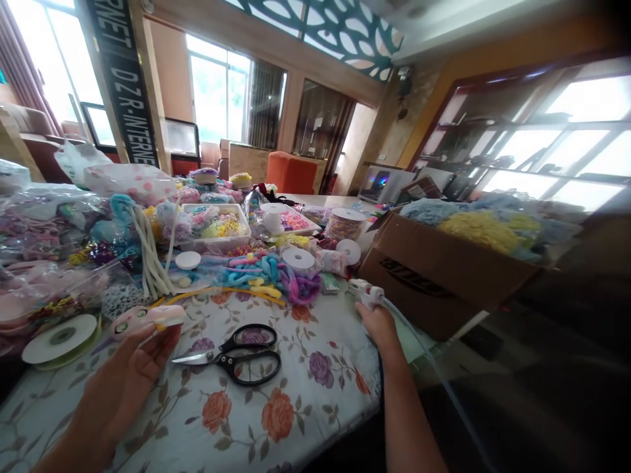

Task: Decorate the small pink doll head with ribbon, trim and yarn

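left hand (129, 376) half-curled, pinched pink craft piece (148, 318) raised for access | right hand (377, 326) gripped glue gun (365, 291), cord (428, 358) trailing off table (320, 404) | scissors (240, 355) lay between, within reach

Light: daylight was admitted through the windows (219, 95), blown out to white | Desk (296, 407): evenly lit, shadows soft | Edges: lines were bent, corners darkened, right side blurred

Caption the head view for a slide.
Left hand holds a pink oblong craft piece, right hand grips a white glue gun; black-handled scissors lie between.
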Action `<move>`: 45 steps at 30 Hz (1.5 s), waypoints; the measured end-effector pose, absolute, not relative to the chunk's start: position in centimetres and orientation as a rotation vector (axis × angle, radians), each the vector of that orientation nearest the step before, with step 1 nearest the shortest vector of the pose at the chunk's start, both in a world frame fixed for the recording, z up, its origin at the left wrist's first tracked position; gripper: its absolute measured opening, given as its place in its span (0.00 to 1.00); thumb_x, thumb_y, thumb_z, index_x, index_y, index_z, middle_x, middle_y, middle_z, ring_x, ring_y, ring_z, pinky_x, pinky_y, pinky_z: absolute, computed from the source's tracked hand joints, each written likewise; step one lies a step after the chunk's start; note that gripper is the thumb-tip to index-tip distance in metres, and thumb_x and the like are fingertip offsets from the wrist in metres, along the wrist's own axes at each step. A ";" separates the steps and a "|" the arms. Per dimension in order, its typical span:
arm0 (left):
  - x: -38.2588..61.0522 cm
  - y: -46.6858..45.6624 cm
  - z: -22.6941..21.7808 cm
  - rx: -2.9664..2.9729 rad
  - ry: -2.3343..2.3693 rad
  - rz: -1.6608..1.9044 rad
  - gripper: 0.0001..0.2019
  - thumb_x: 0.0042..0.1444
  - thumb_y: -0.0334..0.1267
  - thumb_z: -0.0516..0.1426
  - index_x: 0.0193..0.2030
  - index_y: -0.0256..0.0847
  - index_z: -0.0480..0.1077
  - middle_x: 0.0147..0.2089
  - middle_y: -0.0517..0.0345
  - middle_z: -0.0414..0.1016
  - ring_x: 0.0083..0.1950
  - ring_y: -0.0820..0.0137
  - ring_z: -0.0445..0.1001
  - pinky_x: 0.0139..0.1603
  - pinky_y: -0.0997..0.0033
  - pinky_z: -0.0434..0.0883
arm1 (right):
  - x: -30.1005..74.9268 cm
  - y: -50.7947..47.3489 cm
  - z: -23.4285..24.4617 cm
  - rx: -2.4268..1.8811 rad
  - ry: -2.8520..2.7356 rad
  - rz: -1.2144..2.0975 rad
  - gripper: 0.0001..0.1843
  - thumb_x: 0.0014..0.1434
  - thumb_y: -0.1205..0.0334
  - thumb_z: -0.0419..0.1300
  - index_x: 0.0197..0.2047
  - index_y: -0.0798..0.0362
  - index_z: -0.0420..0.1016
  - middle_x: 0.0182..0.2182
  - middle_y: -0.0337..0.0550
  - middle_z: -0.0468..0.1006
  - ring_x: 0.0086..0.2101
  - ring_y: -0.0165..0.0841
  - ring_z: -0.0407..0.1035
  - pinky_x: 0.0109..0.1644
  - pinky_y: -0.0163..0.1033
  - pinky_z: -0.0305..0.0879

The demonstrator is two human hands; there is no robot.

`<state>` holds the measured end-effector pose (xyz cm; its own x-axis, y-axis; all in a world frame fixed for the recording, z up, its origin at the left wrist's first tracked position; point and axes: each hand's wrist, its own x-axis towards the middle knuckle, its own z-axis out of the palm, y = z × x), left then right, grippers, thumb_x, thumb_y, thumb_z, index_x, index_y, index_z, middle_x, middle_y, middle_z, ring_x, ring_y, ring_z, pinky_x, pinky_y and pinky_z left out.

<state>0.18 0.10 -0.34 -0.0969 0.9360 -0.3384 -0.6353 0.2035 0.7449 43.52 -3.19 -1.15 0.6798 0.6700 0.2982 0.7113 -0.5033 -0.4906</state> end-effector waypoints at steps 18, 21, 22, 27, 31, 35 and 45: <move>0.6 -1.1 -0.4 0.648 0.641 1.245 0.13 0.53 0.32 0.61 0.46 0.40 0.73 0.43 0.53 0.78 0.43 0.66 0.77 0.49 0.66 0.75 | 24.1 -6.0 -0.5 -1.336 -1.496 0.548 0.18 0.60 0.50 0.59 0.49 0.50 0.76 0.47 0.48 0.80 0.44 0.41 0.75 0.49 0.46 0.72; 0.4 -1.1 -0.2 0.730 0.589 1.253 0.15 0.53 0.33 0.61 0.49 0.42 0.72 0.46 0.55 0.76 0.46 0.66 0.75 0.51 0.66 0.72 | 20.2 -3.1 1.3 -1.079 -1.420 1.042 0.23 0.56 0.49 0.63 0.52 0.49 0.73 0.50 0.48 0.78 0.48 0.42 0.74 0.49 0.45 0.73; 0.3 -1.0 -0.1 0.754 0.580 1.259 0.16 0.54 0.33 0.61 0.50 0.42 0.71 0.48 0.54 0.76 0.48 0.66 0.74 0.52 0.66 0.71 | 19.3 -2.2 1.7 -1.008 -1.410 1.121 0.23 0.55 0.49 0.64 0.52 0.50 0.73 0.49 0.48 0.78 0.48 0.42 0.74 0.49 0.45 0.73; 0.0 -0.8 0.0 0.789 0.657 1.309 0.19 0.54 0.34 0.61 0.54 0.42 0.69 0.48 0.54 0.75 0.48 0.67 0.72 0.53 0.66 0.68 | 16.6 -0.3 0.8 -0.805 -1.407 1.277 0.22 0.56 0.53 0.64 0.53 0.50 0.70 0.50 0.49 0.75 0.46 0.40 0.73 0.47 0.45 0.74; 0.2 -0.9 -0.1 0.804 0.724 1.315 0.21 0.52 0.35 0.64 0.52 0.42 0.67 0.45 0.54 0.76 0.46 0.66 0.72 0.49 0.67 0.67 | 16.3 -0.9 -1.0 -0.785 -1.393 1.269 0.26 0.57 0.54 0.64 0.58 0.47 0.66 0.54 0.50 0.73 0.49 0.42 0.72 0.50 0.48 0.74; 0.5 -0.9 -0.3 0.833 0.749 1.310 0.20 0.48 0.35 0.66 0.48 0.42 0.66 0.41 0.55 0.78 0.43 0.66 0.74 0.47 0.66 0.66 | 16.4 -1.3 -0.9 -0.770 -1.303 1.341 0.24 0.57 0.53 0.64 0.55 0.47 0.68 0.53 0.48 0.74 0.48 0.42 0.73 0.48 0.46 0.75; 0.6 -1.0 -0.5 0.925 0.788 1.323 0.21 0.49 0.35 0.67 0.48 0.44 0.65 0.41 0.55 0.80 0.44 0.64 0.76 0.49 0.64 0.65 | 16.3 -1.2 -0.4 -0.770 -1.253 1.365 0.23 0.54 0.55 0.67 0.52 0.48 0.69 0.50 0.46 0.76 0.46 0.39 0.74 0.43 0.41 0.76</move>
<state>0.61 -0.96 -0.46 0.1011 0.9942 0.0364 -0.4415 0.0121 0.8972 16.28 -1.20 -0.44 -0.2126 0.9576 0.1946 -0.2758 0.1322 -0.9521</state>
